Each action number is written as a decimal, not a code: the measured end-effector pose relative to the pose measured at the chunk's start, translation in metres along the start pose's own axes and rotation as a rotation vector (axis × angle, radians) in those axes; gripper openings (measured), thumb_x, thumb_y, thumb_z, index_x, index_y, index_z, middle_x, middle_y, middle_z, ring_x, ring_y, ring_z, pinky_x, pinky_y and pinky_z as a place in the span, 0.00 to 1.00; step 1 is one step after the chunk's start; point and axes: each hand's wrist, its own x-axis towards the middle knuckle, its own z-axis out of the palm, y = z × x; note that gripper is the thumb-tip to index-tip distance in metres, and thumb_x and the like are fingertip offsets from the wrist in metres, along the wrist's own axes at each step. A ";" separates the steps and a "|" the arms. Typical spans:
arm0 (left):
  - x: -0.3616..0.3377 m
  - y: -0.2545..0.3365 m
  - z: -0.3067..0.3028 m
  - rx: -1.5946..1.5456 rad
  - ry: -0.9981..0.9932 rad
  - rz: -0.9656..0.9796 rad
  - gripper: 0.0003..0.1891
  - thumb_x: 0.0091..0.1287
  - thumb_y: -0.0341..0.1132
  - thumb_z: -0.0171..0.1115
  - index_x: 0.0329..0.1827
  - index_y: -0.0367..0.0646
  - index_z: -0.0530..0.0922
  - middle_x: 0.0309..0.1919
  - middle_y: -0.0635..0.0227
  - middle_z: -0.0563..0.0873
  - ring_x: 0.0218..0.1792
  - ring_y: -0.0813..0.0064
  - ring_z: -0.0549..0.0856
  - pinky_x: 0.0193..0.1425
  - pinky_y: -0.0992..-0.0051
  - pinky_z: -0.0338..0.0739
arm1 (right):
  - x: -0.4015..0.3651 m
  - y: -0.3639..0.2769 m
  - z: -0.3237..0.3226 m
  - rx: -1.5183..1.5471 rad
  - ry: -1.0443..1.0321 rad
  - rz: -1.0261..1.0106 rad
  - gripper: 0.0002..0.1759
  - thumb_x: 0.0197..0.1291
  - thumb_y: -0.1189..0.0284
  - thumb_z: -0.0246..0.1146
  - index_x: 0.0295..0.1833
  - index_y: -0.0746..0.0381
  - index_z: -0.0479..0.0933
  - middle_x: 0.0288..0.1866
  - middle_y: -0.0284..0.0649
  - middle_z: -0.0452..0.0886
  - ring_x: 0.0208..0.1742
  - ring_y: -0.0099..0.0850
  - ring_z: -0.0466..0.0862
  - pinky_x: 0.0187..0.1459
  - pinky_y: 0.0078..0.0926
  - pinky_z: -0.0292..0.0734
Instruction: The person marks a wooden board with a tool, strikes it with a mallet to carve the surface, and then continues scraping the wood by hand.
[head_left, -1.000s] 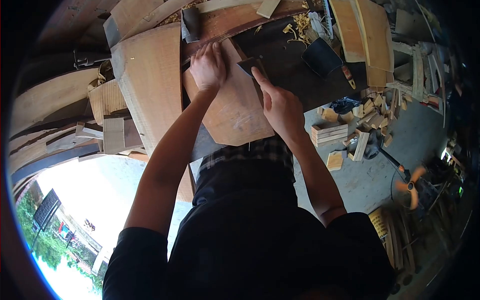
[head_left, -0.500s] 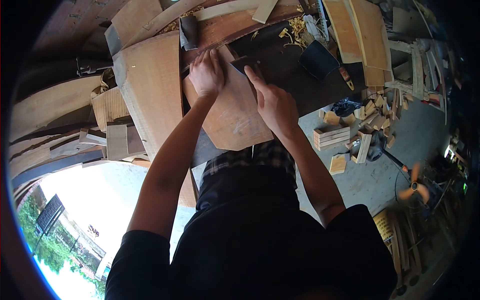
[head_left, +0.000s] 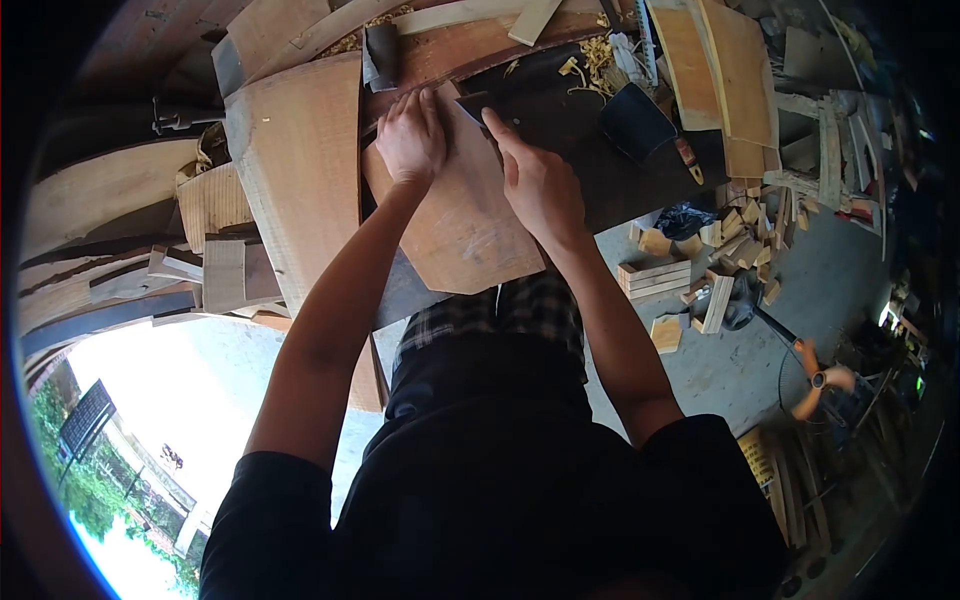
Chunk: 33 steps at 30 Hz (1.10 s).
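Note:
A flat wooden board point(head_left: 478, 235) with angled corners and pale scratches lies on the dark bench, its near end close to my waist. My left hand point(head_left: 410, 138) rests palm down on the far left part of the board, fingers stretched forward. My right hand point(head_left: 545, 190) is closed at the board's right edge, index finger pointing along a flat metal blade point(head_left: 474, 106). That blade overlaps the board's far right edge in this view. Its handle is hidden inside my fist, so I cannot tell which kind of tool it is.
A dark square-headed tool with a wooden handle point(head_left: 688, 158) lies on the bench point(head_left: 560, 110) to the right. Wood shavings point(head_left: 598, 60) and a dark roll point(head_left: 381, 55) are farther back. A wide plank point(head_left: 305, 170) lies left; wood offcuts point(head_left: 655, 280) and a fan point(head_left: 818, 380) are right.
My right hand and the blade have shifted slightly away from me and to the left along the board's edge. My left hand stays on the board; the whole view has tilted a little.

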 end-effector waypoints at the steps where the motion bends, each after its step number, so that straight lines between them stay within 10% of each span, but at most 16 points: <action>1: -0.001 0.001 0.000 -0.005 0.022 0.008 0.20 0.82 0.44 0.45 0.45 0.42 0.84 0.42 0.56 0.89 0.48 0.55 0.87 0.54 0.58 0.77 | 0.004 0.000 0.002 0.005 0.002 -0.014 0.30 0.70 0.70 0.60 0.76 0.38 0.71 0.32 0.51 0.86 0.36 0.52 0.88 0.40 0.51 0.85; 12: 0.006 0.003 -0.003 0.025 -0.043 -0.060 0.22 0.82 0.47 0.43 0.47 0.43 0.85 0.47 0.58 0.89 0.50 0.55 0.87 0.57 0.58 0.76 | -0.005 0.020 -0.007 0.064 -0.080 0.019 0.26 0.73 0.67 0.57 0.75 0.38 0.72 0.43 0.52 0.88 0.44 0.55 0.87 0.47 0.54 0.83; 14: 0.007 0.000 0.001 0.005 0.018 -0.023 0.24 0.82 0.50 0.42 0.49 0.43 0.84 0.48 0.56 0.89 0.53 0.55 0.86 0.59 0.57 0.75 | -0.004 0.043 0.002 0.235 0.126 -0.194 0.26 0.77 0.68 0.56 0.78 0.44 0.69 0.38 0.47 0.88 0.37 0.43 0.90 0.40 0.38 0.82; 15: 0.007 0.000 0.001 0.009 -0.018 -0.028 0.25 0.82 0.52 0.42 0.50 0.43 0.84 0.48 0.56 0.89 0.53 0.55 0.86 0.59 0.57 0.75 | -0.013 0.048 -0.009 0.352 -0.024 0.056 0.24 0.80 0.65 0.54 0.78 0.47 0.69 0.25 0.36 0.77 0.21 0.26 0.78 0.27 0.29 0.76; 22: -0.002 0.004 -0.007 -0.047 0.114 0.058 0.19 0.78 0.54 0.51 0.56 0.54 0.84 0.57 0.68 0.84 0.63 0.60 0.78 0.67 0.57 0.66 | -0.051 0.089 -0.001 0.459 -0.019 0.190 0.24 0.82 0.66 0.52 0.79 0.48 0.70 0.23 0.25 0.58 0.17 0.14 0.60 0.16 0.22 0.62; 24: -0.020 0.006 -0.003 -0.015 0.078 -0.006 0.19 0.78 0.52 0.53 0.66 0.60 0.81 0.66 0.71 0.78 0.71 0.61 0.71 0.75 0.51 0.58 | -0.051 0.067 -0.020 0.401 -0.043 0.167 0.23 0.81 0.67 0.53 0.78 0.50 0.71 0.24 0.30 0.75 0.17 0.22 0.75 0.22 0.28 0.72; 26: -0.048 0.015 0.002 0.042 0.164 -0.075 0.24 0.79 0.52 0.51 0.77 0.64 0.72 0.75 0.70 0.72 0.77 0.61 0.65 0.81 0.44 0.49 | -0.049 0.051 -0.022 0.353 0.053 0.019 0.22 0.78 0.67 0.54 0.73 0.51 0.75 0.65 0.52 0.81 0.64 0.53 0.79 0.60 0.41 0.79; 27: -0.057 0.018 0.004 0.092 0.099 -0.080 0.28 0.80 0.51 0.48 0.82 0.67 0.63 0.81 0.69 0.64 0.81 0.60 0.59 0.83 0.39 0.40 | -0.043 0.048 -0.016 0.244 0.173 -0.146 0.24 0.78 0.68 0.55 0.76 0.47 0.72 0.49 0.52 0.87 0.46 0.55 0.87 0.44 0.44 0.82; 33: -0.059 0.021 -0.002 0.105 0.115 -0.056 0.26 0.80 0.49 0.47 0.81 0.65 0.66 0.79 0.67 0.66 0.80 0.58 0.61 0.83 0.40 0.42 | -0.026 0.005 -0.025 -0.092 -0.033 -0.082 0.25 0.72 0.67 0.59 0.73 0.37 0.75 0.33 0.49 0.87 0.35 0.52 0.88 0.39 0.52 0.84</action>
